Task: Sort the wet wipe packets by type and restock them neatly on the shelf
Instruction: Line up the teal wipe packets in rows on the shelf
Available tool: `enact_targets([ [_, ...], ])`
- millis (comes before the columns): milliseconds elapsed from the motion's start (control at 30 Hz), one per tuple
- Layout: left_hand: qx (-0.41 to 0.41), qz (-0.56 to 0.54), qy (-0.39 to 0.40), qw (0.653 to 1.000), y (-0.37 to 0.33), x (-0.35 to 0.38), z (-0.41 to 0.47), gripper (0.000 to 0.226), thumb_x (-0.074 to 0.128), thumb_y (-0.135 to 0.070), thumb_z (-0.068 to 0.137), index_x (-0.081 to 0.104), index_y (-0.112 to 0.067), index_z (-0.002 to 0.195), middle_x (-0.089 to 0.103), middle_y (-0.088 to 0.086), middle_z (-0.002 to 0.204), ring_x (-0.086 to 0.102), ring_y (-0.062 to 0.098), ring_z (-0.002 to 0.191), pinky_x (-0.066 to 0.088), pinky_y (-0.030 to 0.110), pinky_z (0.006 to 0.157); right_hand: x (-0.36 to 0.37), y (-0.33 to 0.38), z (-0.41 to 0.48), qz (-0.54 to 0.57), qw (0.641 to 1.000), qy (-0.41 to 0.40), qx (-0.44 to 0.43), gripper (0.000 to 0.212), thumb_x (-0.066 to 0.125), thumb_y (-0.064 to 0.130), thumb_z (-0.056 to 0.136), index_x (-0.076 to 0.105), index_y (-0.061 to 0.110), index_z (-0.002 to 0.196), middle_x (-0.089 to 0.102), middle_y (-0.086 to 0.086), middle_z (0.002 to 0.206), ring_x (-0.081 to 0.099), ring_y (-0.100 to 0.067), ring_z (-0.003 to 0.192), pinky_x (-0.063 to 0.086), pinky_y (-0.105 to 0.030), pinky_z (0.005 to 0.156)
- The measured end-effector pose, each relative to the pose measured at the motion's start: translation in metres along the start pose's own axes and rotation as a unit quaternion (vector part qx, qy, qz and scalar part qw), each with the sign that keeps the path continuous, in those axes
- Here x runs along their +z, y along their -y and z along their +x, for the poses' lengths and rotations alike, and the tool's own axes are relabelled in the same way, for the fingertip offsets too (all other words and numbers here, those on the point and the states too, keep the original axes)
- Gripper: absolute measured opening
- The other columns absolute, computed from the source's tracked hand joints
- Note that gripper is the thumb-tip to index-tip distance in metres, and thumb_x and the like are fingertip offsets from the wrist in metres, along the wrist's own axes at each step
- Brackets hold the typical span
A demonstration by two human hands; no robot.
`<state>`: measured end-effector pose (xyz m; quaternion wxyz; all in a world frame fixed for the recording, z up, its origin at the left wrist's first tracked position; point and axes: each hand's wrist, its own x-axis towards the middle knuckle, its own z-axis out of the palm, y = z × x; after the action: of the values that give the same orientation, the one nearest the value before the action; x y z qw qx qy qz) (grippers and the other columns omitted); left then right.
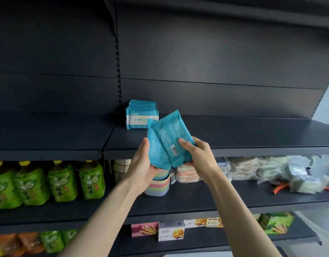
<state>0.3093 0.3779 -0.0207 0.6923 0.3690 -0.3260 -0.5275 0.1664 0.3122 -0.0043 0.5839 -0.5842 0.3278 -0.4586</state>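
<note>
Head view is showing the left hand (143, 164) and right hand (199, 160) pinching two overlapped teal plastic wet wipe packets (167, 141) between thumbs and curled fingers, probably squaring them for the upright teal-and-white packet row (141, 117) beyond the fingertips on the dark metal shelf (234, 134).

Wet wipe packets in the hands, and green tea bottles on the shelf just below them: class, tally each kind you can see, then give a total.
Teal wet wipe packets held: 2
Green tea bottles, front row: 4
Total: 6
</note>
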Motion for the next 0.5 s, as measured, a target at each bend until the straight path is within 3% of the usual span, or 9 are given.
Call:
enact_targets([
  [167,-0.001,-0.036,0.033,0.999,-0.005,0.022,0.026,0.039,0.034,-0.041,0.101,0.053,-0.022,0.129,0.068,0.006,0.117,0.066,0.022,0.106,0.052,0.045,0.086,-0.02,0.006,0.022,0.019,0.998,-0.046,-0.026,0.017,0.062,0.015,0.091,0.065,0.002,0.101,0.072,-0.017,0.097,0.071,-0.031,0.086,0.059,-0.048,0.072],
  [333,0.019,-0.036,0.083,0.996,-0.001,0.045,0.053,0.03,0.044,-0.028,0.097,0.056,-0.033,0.124,0.068,-0.001,0.117,0.066,0.018,0.104,0.052,0.043,0.085,-0.047,0.008,0.052,0.02,0.997,-0.067,-0.033,0.016,0.063,0.01,0.09,0.056,0.001,0.101,0.068,-0.016,0.099,0.069,-0.029,0.087,0.058,-0.047,0.077],
  [500,0.013,0.004,0.01,1.0,0.014,0.075,0.09,0.033,0.059,-0.018,0.091,0.057,-0.007,0.122,0.065,0.011,0.104,0.064,0.023,0.093,0.047,0.046,0.098,-0.079,0.014,0.084,0.091,0.996,-0.004,0.006,0.023,0.053,0.004,0.091,0.05,0.002,0.114,0.063,-0.015,0.098,0.065,-0.028,0.082,0.056,-0.044,0.071],
])
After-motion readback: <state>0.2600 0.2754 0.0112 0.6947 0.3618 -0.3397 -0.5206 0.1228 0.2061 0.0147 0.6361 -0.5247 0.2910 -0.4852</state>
